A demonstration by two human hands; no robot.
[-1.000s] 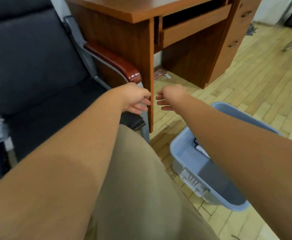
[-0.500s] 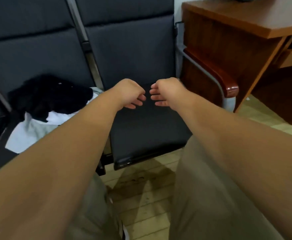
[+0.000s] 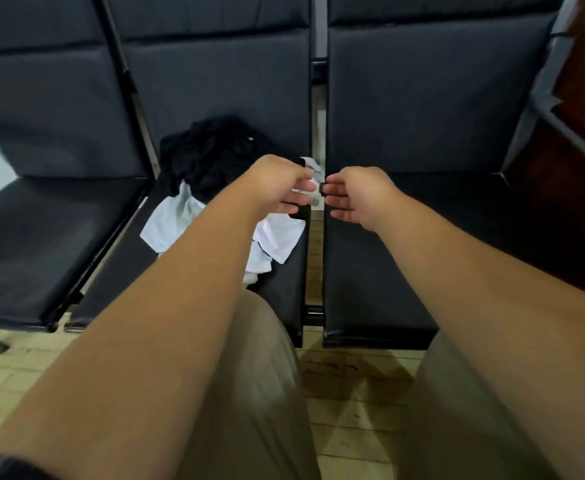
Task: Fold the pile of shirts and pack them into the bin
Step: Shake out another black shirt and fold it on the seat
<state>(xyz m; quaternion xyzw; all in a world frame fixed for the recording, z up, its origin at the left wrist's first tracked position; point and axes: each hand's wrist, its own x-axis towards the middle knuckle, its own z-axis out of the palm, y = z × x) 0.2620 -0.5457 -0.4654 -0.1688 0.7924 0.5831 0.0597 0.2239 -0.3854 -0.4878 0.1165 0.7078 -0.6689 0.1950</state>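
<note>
1. The pile of shirts (image 3: pixel 194 188) lies on the middle seat (image 3: pixel 284 289) of a row of dark padded chairs. A crumpled black shirt (image 3: pixel 215 157) is at the back, and white shirts (image 3: pixel 176 216) spill toward the front edge.
2. Nothing in that heap looks folded. It is all rumpled and overlapping, so I'd judge these garments have yet to be folded.
3. The left hand (image 3: pixel 280 188) hovers at the pile's right edge with its fingers loosely curled. It grips nothing that I can make out, and I can't tell whether it brushes the white cloth behind it.
4. The right hand (image 3: pixel 357 195) is just beside it, over the inner edge of the right seat (image 3: pixel 405 265). Its fingers are relaxed and empty.
5. The bin isn't in sight from here, so I can't say how many shirts are already packed.
6. As I read it, someone has yet to lift a shirt, fold it and pack it, then do the same for the rest.
</note>
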